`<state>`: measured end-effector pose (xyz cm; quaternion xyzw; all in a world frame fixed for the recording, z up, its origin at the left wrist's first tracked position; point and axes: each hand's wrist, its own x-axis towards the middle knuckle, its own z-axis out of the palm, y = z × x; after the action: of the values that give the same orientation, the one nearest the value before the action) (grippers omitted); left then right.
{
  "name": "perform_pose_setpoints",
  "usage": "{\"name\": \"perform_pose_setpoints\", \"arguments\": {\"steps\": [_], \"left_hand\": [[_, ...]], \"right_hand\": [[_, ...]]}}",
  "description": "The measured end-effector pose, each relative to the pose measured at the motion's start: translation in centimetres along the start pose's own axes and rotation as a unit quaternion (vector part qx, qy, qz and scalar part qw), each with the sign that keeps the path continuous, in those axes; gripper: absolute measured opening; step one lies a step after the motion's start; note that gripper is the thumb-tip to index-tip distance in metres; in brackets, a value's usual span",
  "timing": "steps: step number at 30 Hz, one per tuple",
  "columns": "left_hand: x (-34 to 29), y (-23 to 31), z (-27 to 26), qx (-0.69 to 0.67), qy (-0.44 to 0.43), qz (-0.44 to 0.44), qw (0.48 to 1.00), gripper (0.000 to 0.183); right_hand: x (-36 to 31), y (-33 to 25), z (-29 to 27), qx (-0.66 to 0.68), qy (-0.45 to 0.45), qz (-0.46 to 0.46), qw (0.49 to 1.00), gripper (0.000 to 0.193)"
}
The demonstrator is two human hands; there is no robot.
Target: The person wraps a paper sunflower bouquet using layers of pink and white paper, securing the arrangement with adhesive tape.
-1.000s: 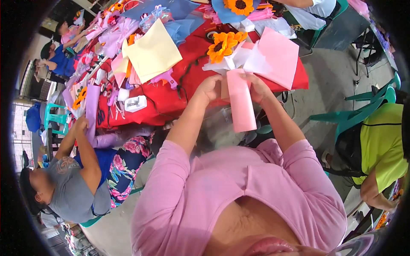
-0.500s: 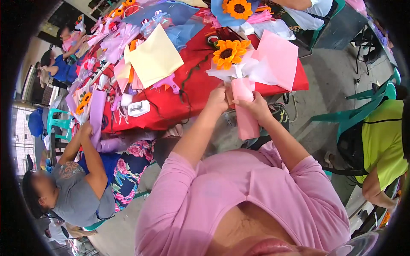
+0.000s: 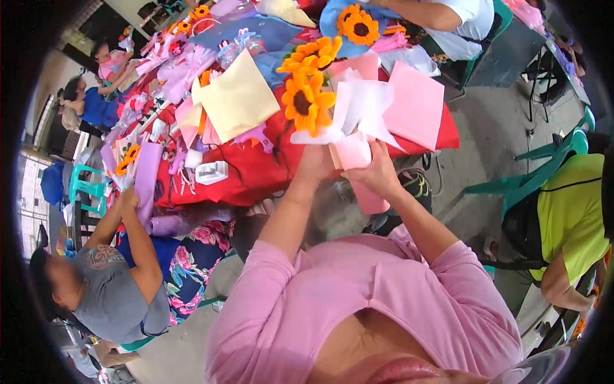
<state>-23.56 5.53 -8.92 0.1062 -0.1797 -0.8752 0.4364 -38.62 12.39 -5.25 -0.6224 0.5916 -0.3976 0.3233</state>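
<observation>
Both my hands hold a bouquet over the near edge of the red-covered table. Its orange sunflowers [image 3: 308, 102] with dark brown centres lean to the left, one set behind the other. White wrapping sheet [image 3: 361, 105] fans out below and beside them. Pink wrapping paper [image 3: 353, 151] goes round the lower part, and a length of it hangs below my hands. My left hand [image 3: 318, 161] grips the bouquet's left side, its fingers partly hidden. On the other side my right hand [image 3: 377, 170] closes on the pink paper, thumb across the front.
Pink sheets [image 3: 416, 105] lie on the red tablecloth [image 3: 256, 182] to the right. Cream sheets [image 3: 238, 96], a pink glue gun [image 3: 257, 137] and a white box-shaped thing [image 3: 212, 172] lie to the left. A person in grey [image 3: 121, 288] sits at left; a green chair [image 3: 543, 166] stands at right.
The bouquet has turned and tilted left, bringing more sunflowers into sight. My hands have shifted slightly down with it, and the pink paper now folds over at the front.
</observation>
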Motion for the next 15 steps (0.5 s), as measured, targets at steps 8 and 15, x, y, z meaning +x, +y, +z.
{"name": "perform_pose_setpoints", "arguments": {"steps": [8, 15], "left_hand": [[0.9, 3.6, -2.8, 0.126, 0.033, 0.128, 0.983, 0.051], [2.6, 5.2, -3.2, 0.025, -0.081, 0.098, 0.992, 0.054]], "right_hand": [[1.6, -1.7, 2.2, 0.015, -0.035, -0.040, 0.998, 0.087], [3.6, -1.5, 3.7, 0.050, -0.064, -0.005, 0.997, 0.076]]}}
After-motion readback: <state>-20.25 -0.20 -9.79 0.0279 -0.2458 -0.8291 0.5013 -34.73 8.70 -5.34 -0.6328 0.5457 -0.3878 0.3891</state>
